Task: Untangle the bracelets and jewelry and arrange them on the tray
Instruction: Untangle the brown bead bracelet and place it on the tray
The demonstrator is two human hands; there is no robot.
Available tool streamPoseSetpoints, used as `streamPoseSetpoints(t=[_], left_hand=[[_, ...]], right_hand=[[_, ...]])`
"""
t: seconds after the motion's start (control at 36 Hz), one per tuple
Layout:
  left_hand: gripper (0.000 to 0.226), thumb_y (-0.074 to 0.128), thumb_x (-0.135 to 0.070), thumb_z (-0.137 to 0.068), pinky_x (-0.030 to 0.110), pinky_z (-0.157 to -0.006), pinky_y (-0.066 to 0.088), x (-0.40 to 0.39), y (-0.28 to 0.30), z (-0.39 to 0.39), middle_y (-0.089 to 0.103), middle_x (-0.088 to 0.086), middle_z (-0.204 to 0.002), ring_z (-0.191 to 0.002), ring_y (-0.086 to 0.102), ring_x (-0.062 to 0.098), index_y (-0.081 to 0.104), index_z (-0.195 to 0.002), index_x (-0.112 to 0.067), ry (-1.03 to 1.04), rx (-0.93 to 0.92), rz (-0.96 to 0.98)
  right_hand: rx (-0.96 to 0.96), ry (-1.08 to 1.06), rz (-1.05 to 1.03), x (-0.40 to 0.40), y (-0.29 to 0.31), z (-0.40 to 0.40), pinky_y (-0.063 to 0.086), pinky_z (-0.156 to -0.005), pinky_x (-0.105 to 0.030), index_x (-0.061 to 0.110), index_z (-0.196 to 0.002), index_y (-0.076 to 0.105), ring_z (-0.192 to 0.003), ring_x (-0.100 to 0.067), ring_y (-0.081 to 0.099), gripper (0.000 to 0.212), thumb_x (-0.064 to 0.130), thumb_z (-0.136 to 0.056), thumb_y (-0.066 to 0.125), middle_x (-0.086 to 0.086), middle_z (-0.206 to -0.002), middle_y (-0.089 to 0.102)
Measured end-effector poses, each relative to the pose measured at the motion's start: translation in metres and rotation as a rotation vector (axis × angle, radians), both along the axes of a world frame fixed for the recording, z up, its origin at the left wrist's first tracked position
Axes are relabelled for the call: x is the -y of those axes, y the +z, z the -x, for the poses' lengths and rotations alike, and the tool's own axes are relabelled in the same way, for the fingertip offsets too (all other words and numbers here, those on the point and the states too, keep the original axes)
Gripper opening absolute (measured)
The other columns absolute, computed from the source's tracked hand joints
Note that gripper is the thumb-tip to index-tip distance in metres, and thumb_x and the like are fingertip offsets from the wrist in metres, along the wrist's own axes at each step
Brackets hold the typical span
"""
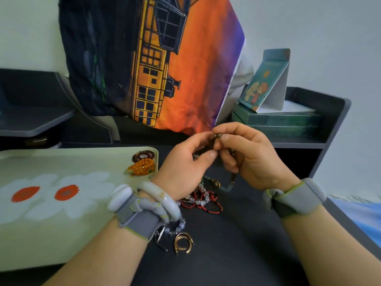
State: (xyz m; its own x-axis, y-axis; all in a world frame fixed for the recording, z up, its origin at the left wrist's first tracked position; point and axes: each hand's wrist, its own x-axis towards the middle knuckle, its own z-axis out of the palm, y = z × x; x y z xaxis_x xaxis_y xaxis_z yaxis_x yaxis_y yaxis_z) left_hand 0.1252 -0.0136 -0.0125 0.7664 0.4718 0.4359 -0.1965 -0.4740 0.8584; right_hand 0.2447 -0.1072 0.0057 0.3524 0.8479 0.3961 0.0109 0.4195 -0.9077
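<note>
A: Our left hand (186, 164) and right hand (245, 155) both pinch the dark beaded strand (216, 138) above the desk; its tail hangs to the tangled pile (203, 198).

B: We tease it loose gently, then lay it on the tray (61, 234) beside the orange bracelet (142, 167) and dark red bracelet (143, 155).
</note>
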Motion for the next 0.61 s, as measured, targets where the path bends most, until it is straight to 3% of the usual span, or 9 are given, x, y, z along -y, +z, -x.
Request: streamPoseSetpoints(t=[0.11, 0.19, 0.28, 0.36, 0.42, 0.5, 0.61], left_hand=[[0.012, 0.057, -0.023, -0.091, 0.028, -0.085, 0.048, 0.004, 0.005, 0.003, 0.069, -0.006, -0.075, -0.078, 0.063, 0.006, 0.068, -0.09, -0.019, 0.041, -0.002, 0.086], [0.027, 0.058, -0.04, -0.086, 0.04, -0.077, 0.047, 0.001, 0.006, 0.002, 0.057, -0.006, -0.055, -0.066, 0.055, 0.018, 0.068, -0.069, -0.022, 0.062, 0.007, 0.292], [0.037, 0.055, -0.039, -0.089, 0.032, -0.063, 0.04, -0.004, 0.009, 0.001, 0.045, -0.004, -0.047, -0.052, 0.046, 0.016, 0.058, -0.061, -0.015, 0.009, 0.063, 0.63], [0.033, 0.053, -0.038, -0.09, 0.026, -0.059, 0.037, -0.008, 0.014, 0.002, 0.047, -0.004, -0.05, -0.051, 0.043, 0.012, 0.057, -0.069, -0.013, -0.076, 0.157, 0.873], [0.029, 0.052, -0.037, -0.091, 0.023, -0.06, 0.04, -0.009, 0.016, 0.004, 0.057, -0.005, -0.056, -0.053, 0.049, 0.009, 0.061, -0.078, -0.013, -0.094, 0.204, 0.931], [0.026, 0.047, -0.032, -0.094, 0.024, -0.066, 0.047, -0.012, 0.015, 0.004, 0.07, -0.004, -0.071, -0.058, 0.063, 0.007, 0.066, -0.089, -0.015, -0.1, 0.225, 0.909], [0.024, 0.045, -0.024, -0.096, 0.029, -0.076, 0.049, -0.015, 0.012, 0.003, 0.074, 0.003, -0.094, -0.079, 0.07, 0.01, 0.064, -0.106, -0.013, -0.045, 0.277, 0.818]], right_hand=[[-0.025, -0.032, -0.03, -0.001, 0.001, -0.001, 0.025, -0.037, -0.021, 0.005, -0.096, 0.063, -0.038, -0.012, 0.036, 0.015, 0.002, -0.087, 0.051, -0.005, -0.062, 0.058], [0.003, -0.124, -0.018, -0.003, -0.002, -0.002, 0.026, -0.037, -0.021, 0.006, -0.098, 0.063, -0.037, -0.013, 0.035, 0.017, 0.0, -0.09, 0.049, -0.005, -0.062, 0.057], [0.07, -0.206, 0.032, -0.006, -0.007, 0.0, 0.028, -0.037, -0.021, 0.007, -0.096, 0.063, -0.036, -0.014, 0.035, 0.014, 0.002, -0.091, 0.052, -0.004, -0.061, 0.057], [0.175, -0.258, 0.104, -0.009, -0.011, 0.007, 0.028, -0.035, -0.02, 0.008, -0.093, 0.064, -0.036, -0.011, 0.036, 0.01, 0.006, -0.091, 0.055, -0.003, -0.059, 0.055], [0.27, -0.286, 0.139, -0.012, -0.014, 0.012, 0.03, -0.037, -0.016, 0.01, -0.09, 0.065, -0.036, -0.005, 0.038, 0.008, 0.009, -0.09, 0.058, 0.002, -0.057, 0.056], [0.489, -0.332, 0.165, -0.016, -0.02, 0.015, 0.039, -0.048, -0.013, 0.018, -0.094, 0.068, -0.048, 0.002, 0.049, 0.009, 0.014, -0.088, 0.061, 0.01, -0.06, 0.063], [0.716, -0.347, 0.212, -0.017, -0.027, 0.014, 0.052, -0.07, -0.03, 0.03, -0.094, 0.065, -0.068, -0.009, 0.06, 0.011, 0.022, -0.088, 0.062, 0.001, -0.081, 0.07]])
